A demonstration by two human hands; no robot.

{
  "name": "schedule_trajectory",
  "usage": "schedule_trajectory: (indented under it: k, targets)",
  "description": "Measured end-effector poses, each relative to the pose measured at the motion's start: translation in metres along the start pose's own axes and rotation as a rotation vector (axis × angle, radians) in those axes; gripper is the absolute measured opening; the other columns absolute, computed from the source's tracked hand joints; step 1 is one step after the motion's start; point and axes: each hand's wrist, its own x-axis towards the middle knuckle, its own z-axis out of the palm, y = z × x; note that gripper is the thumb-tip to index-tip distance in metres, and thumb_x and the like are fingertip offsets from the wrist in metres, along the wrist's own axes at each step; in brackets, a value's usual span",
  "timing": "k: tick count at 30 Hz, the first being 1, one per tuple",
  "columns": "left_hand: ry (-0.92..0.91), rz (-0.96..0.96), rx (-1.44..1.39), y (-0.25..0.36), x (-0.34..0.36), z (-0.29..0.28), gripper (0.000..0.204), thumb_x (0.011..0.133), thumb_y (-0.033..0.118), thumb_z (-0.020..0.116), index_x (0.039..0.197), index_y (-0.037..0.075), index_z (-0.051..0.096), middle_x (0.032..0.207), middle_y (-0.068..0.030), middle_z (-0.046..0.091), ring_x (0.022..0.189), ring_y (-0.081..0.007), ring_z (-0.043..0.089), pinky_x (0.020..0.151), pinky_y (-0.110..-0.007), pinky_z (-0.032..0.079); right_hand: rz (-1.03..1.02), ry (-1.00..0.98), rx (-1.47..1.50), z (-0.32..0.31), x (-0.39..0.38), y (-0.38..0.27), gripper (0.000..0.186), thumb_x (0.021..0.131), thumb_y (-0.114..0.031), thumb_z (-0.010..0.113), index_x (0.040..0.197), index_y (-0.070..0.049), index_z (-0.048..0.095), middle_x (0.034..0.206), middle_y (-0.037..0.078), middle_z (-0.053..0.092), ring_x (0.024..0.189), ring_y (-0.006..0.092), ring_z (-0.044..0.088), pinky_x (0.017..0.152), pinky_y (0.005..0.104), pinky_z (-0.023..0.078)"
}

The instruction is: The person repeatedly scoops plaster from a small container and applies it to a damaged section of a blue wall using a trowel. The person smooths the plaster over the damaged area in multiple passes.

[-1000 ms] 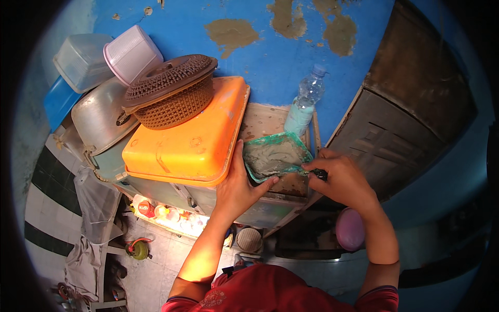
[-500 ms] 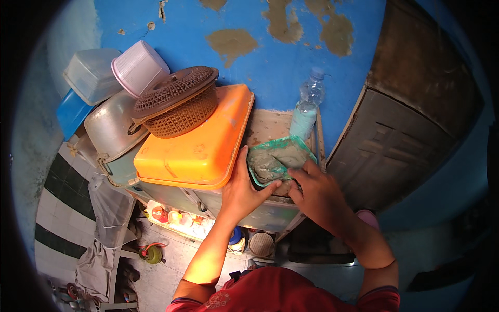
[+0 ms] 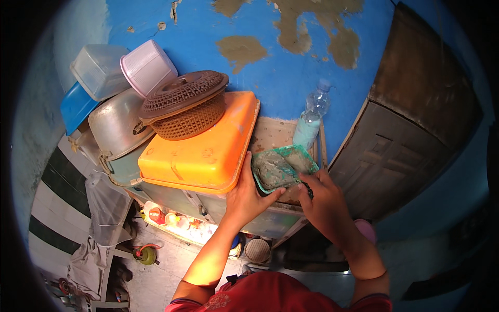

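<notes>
A green plastic tub holds wet grey cement, heaped toward its left side. My left hand grips the tub's near left corner, thumb along the near rim and fingers up the left side. At the near right of the tub, my right hand is closed round a small tool with a dark handle. The tool's working end is down at the cement, mostly hidden by my fingers. A clear bottle with a pale green lower part stands just behind the tub.
Left of the tub lies an upturned orange basin with a lidded brown woven-look basket on it. Metal pots and plastic tubs pile up farther left. Behind is a blue wall with grey patches; a dark door stands right.
My right hand has drawn the tool a little toward me and right, toward the tub's near right edge. The cement is smoother and spread differently. My left hand keeps its hold; the view has shifted slightly.
</notes>
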Motion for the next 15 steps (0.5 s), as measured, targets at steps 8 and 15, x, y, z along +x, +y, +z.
schedule_trajectory:
  k: [8,15]
  targets:
    - [-0.02,-0.034,0.025,0.001,-0.004,-0.003,0.127,0.078,0.058,0.089,0.163,-0.007,0.021,0.159,-0.0355,0.038,0.149,-0.0487,0.04,0.124,-0.051,0.032,0.055,0.116,0.064,-0.026,-0.003,0.0,0.023,0.095,-0.007,0.072,0.117,0.001,0.074,0.097,0.017,0.066,0.085,0.0328,0.072,0.076,0.0412,0.057]
    - [-0.067,-0.061,0.009,0.002,-0.006,-0.003,0.125,0.08,0.061,0.085,0.161,-0.01,0.021,0.159,-0.0363,0.038,0.15,-0.048,0.039,0.123,-0.051,0.035,0.148,0.178,0.29,-0.075,0.07,0.012,0.028,0.094,-0.009,0.079,0.119,0.004,0.075,0.096,0.003,0.066,0.086,0.0084,0.06,0.077,0.0249,0.051]
